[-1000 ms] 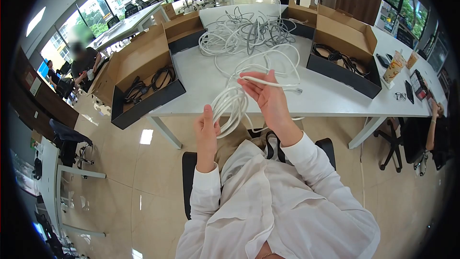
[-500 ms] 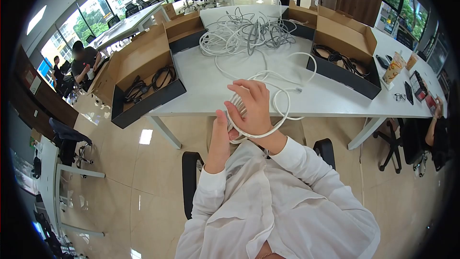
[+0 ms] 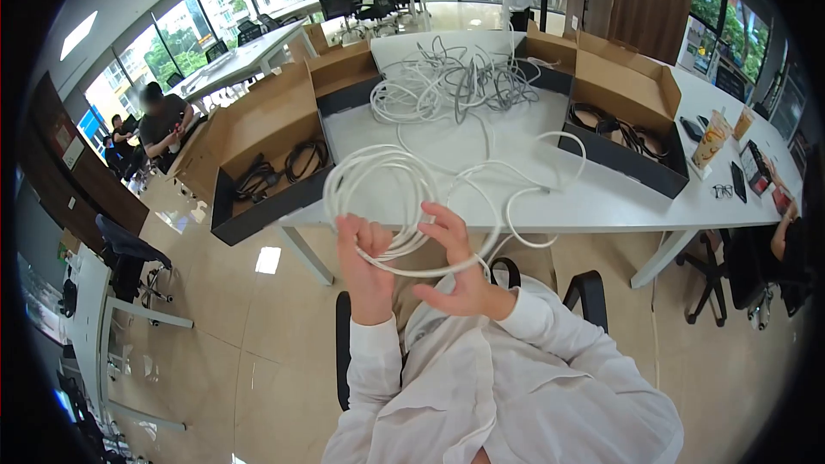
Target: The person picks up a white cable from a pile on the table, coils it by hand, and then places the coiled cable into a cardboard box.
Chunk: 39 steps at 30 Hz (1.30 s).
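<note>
**White cable coil point(image 3: 406, 245) held off the tabletop's point(image 3: 361, 133) near edge, between the hands**

Left hand point(image 3: 368, 262): fingers curled over the coil's lower-left part, gripping it. Right hand point(image 3: 464, 271): open, thumb well apart from fingers, at the coil's lower right. Fingertips very near the strands; contact cannot be told.

Key relation: coil rises beyond the left hand and slightly to its right, broad face toward the wearer. Nearly round, so no clear long axis. Left hand is nearer, being on it; right hand sits just beside.

One loose loop point(image 3: 499, 223) runs wider than the rest: from the left hand, along the bottom, across the right hand, then up its far side. Further slack curves over the tabletop, rightward of the coil.

Beyond, well apart from both hands: a cable tangle point(image 3: 481, 86), white and grey. Open boxes at either side, left box point(image 3: 273, 216) and right box point(image 3: 625, 163), dark cables inside each.
</note>
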Motion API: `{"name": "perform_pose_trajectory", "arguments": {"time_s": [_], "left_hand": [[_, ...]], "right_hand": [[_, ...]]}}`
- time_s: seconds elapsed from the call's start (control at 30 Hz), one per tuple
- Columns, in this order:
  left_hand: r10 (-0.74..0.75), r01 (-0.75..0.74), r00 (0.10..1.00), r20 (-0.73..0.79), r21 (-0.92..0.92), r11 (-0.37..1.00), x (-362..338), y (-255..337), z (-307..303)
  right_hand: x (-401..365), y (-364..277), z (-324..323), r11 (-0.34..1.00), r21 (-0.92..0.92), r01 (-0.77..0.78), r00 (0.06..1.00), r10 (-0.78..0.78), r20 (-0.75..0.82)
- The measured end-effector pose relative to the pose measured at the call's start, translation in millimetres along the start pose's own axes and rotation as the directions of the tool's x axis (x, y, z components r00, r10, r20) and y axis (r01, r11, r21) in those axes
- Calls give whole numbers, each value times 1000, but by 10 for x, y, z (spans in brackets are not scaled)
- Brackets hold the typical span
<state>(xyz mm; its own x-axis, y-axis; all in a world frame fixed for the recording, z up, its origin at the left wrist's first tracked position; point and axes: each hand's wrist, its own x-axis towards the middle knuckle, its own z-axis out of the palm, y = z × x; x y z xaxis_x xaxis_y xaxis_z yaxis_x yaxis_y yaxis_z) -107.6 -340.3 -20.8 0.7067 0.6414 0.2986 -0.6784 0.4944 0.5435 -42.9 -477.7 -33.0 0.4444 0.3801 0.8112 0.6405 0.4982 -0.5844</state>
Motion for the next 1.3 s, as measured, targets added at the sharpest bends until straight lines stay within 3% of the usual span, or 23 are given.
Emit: {"name": "perform_pose_trajectory", "arguments": {"time_s": [0.07,0.1,0.2,0.3,0.37,0.4,0.43,0.57,0.63,0.7,0.73,0.8,0.83,0.9,1.0,1.03,1.07,1.13,1.23,1.3], "left_hand": [[78,-82,995,-56,-79,993,-7,113,16],[90,-91,996,-13,-164,982,2,163,6],[155,-190,972,-174,-207,960,-31,182,226],[7,-58,988,-152,-334,941,-116,173,274],[-90,183,975,201,-507,842,-114,122,55],[-98,313,919,382,-553,772,-106,110,12],[-191,332,934,302,-537,776,-123,94,15],[-471,538,840,268,-301,788,-76,-5,-15],[-567,628,772,288,-199,753,-59,-27,-39],[-589,625,764,265,-74,777,-64,15,-43],[-598,619,762,251,-10,785,-62,33,-35],[-487,454,870,80,260,853,-113,-13,23],[-405,369,914,8,397,840,-154,-44,54],[-346,313,937,-37,526,791,-211,-108,101],[-261,210,964,-39,716,666,-235,-153,171],[-235,174,971,-33,772,611,-229,-159,183],[-107,-20,990,94,835,551,-193,-192,135],[103,-382,923,370,858,344,-119,-245,71],[251,-584,802,542,800,137,-183,-192,244],[169,-683,731,661,710,172,-132,-193,183]], "right_hand": [[-63,60,-141,853,455,-255,966,209,149],[-70,105,-128,618,725,-303,941,312,128],[-44,198,-320,288,882,-374,891,376,255],[-72,182,-340,408,749,-523,754,630,184],[-89,203,-287,588,599,-543,733,680,-3],[-82,225,-269,665,505,-550,730,676,-96],[-74,248,-273,713,412,-567,746,657,-110],[133,102,-424,556,583,-593,716,695,65],[173,91,-518,503,664,-554,731,675,98],[193,39,-652,426,732,-532,763,615,197],[201,8,-704,491,675,-550,787,575,223],[186,-63,-759,609,552,-569,816,502,287],[186,-107,-763,648,465,-603,795,537,283],[212,-178,-762,706,277,-652,758,598,259],[213,-232,-766,631,199,-750,661,698,276],[217,-265,-729,645,224,-731,683,685,253],[240,-295,-753,647,193,-738,673,684,283],[262,-349,-837,645,134,-753,646,685,336],[284,-402,-935,612,166,-773,619,670,410],[300,-450,-1012,595,153,-789,592,669,450]]}}
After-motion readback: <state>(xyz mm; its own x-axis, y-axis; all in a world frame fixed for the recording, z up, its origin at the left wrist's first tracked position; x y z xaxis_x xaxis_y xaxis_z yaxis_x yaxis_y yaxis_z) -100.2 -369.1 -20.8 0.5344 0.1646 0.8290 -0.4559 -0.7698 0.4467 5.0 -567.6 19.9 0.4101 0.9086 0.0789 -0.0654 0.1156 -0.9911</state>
